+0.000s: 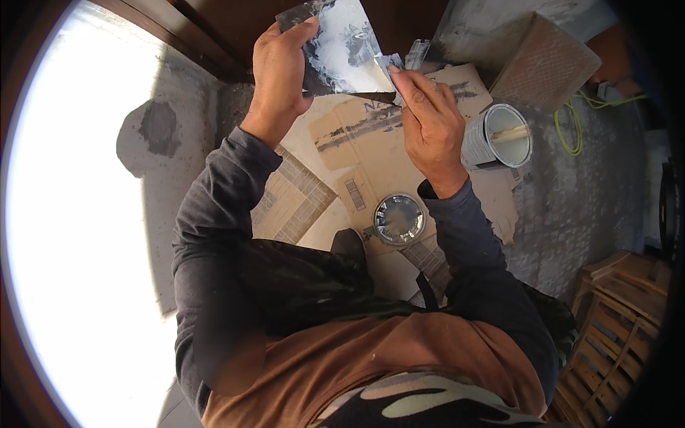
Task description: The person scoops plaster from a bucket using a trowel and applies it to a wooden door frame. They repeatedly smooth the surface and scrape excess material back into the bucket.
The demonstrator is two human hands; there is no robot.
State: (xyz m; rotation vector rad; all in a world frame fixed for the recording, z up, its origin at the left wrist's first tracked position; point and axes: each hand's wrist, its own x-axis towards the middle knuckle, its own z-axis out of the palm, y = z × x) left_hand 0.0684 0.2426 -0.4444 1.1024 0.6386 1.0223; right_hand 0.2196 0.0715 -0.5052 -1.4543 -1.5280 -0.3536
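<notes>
My left hand [278,71] grips the left edge of a dark flat board [312,60], thumb on top, holding it up at the far middle. White paste [346,43] is smeared over much of its face. In my right hand [435,118] is a small flat scraper [390,65] with whitish residue, pinched between thumb and fingers. Its blade meets the board's lower right corner; the rest is hidden by my fingers. Right of that hand stands an open round can [474,143] with pale material inside. A round metallic lid [399,219] lies on the cardboard [385,171] below.
Patterned tiles [296,196] lie by my shoe [348,250]. A square tile-like panel [546,63] leans at the far right, near a yellow-green cord [567,132]. A slatted wooden crate [614,328] stands at the near right. Bright light washes out the left side.
</notes>
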